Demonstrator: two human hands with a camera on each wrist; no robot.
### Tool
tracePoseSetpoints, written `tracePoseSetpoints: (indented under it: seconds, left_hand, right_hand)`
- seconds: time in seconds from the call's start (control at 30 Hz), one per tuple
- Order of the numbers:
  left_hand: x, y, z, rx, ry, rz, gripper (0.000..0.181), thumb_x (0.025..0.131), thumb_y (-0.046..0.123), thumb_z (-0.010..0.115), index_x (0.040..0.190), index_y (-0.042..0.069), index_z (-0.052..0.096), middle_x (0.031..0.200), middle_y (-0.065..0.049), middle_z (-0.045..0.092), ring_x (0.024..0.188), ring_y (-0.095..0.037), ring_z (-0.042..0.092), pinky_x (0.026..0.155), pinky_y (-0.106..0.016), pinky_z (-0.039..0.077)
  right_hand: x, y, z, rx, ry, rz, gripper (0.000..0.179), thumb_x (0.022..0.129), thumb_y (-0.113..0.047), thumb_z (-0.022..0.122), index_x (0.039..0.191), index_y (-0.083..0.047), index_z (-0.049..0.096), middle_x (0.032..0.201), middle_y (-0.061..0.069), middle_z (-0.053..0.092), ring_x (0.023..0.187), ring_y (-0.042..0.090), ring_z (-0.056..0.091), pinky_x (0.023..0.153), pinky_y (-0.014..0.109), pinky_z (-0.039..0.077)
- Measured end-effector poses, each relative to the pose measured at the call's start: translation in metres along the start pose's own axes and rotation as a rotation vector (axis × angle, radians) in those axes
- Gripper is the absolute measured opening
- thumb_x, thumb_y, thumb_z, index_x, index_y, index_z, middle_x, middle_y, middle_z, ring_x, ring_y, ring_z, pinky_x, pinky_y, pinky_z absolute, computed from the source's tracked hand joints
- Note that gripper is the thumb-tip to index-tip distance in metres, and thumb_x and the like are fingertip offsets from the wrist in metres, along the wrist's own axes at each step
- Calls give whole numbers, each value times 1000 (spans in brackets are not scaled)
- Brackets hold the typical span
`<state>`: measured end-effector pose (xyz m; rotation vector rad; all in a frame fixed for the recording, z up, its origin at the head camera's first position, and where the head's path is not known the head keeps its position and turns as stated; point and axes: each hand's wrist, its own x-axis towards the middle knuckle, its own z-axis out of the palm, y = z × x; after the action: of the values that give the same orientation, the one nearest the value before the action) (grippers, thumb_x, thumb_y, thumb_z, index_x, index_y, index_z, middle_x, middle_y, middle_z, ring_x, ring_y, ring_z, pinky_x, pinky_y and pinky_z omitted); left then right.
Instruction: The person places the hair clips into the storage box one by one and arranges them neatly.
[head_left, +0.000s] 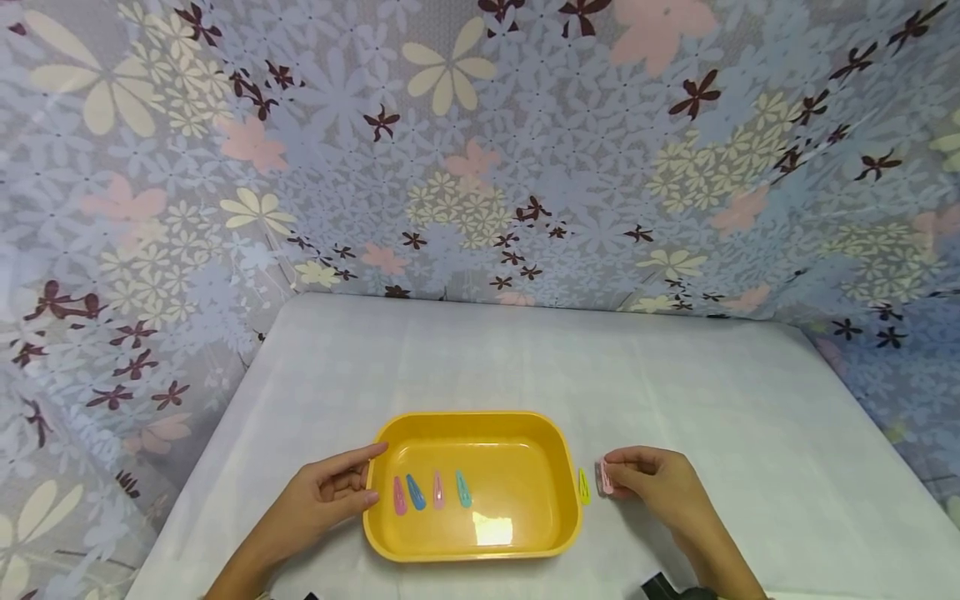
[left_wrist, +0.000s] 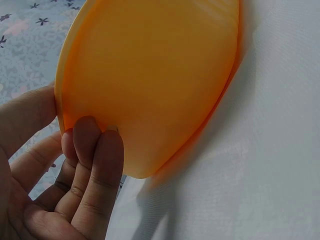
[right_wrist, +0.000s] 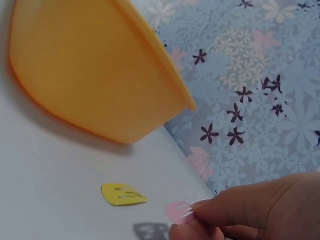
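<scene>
A yellow tray (head_left: 480,557) stands on the white-covered table, with several snap hair clips in its left half: a dark pink clip (head_left: 400,496), a blue clip (head_left: 416,492), a light pink clip (head_left: 438,490) and a teal clip (head_left: 463,489). My left hand (head_left: 330,492) grips the tray's left end, fingers at its rim and outer wall (left_wrist: 150,100). Just off the table, my right hand (head_left: 663,483) pinches a pale pink hair clip (right_wrist: 179,212) between thumb and fingertips. Between that hand and the tray lies a yellow-green hair clip (right_wrist: 121,194).
The white cloth (head_left: 540,358) covers the table around the tray. A floral curtain (head_left: 480,167) hangs behind and along both sides. Part of a black strap or device (head_left: 663,587) shows by the right wrist.
</scene>
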<state>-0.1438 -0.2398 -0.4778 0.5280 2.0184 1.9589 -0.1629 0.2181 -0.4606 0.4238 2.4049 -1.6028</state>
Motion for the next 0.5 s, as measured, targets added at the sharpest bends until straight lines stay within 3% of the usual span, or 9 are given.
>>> tracePoseSetpoints:
  seconds: [0.23, 0.5]
  left_hand:
    - [1, 0, 1, 21, 9, 4, 54, 98, 5, 69, 147, -4, 50, 102, -24, 59, 84, -9, 61, 71, -21, 55]
    - [1, 1, 1, 21, 13, 5, 54, 97, 5, 70, 146, -7, 50, 99, -19, 59, 84, -8, 60, 71, -19, 54]
  right_hand:
    - [-2, -8, -9, 23, -18, -5, 37, 92, -20, 79, 119, 5, 71, 103, 9, 74, 88, 20, 71, 77, 31, 60]
    - [-6, -22, -19, 84, -54, -81, 44, 93, -20, 78, 124, 9, 67, 110, 18, 72, 91, 22, 73, 81, 33, 60]
